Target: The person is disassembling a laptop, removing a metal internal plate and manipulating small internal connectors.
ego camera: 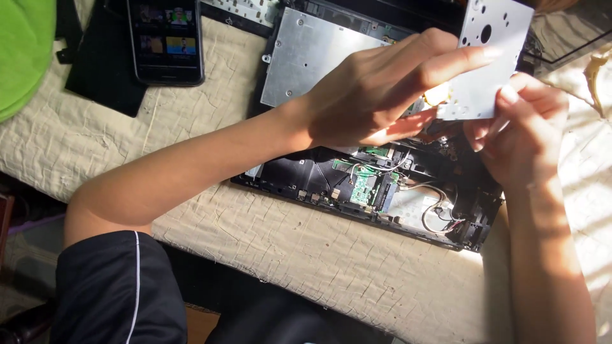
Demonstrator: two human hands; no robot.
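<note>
Both hands hold a flat silver metal drive plate [488,57] with small holes, lifted above an opened black laptop chassis [299,181]. My left hand [382,89] reaches across from the left, its fingers laid on the plate's left edge. My right hand [519,127] grips the plate's lower right corner from below. Under the hands the chassis shows a small green circuit board [363,188], thin wires [437,213] and a large silver metal shield [312,54].
The chassis lies on a cream quilted cloth [306,255] over a table. A black smartphone [166,38] with a lit screen rests at the top left on a black pouch [102,79]. A green object [22,51] sits at the far left.
</note>
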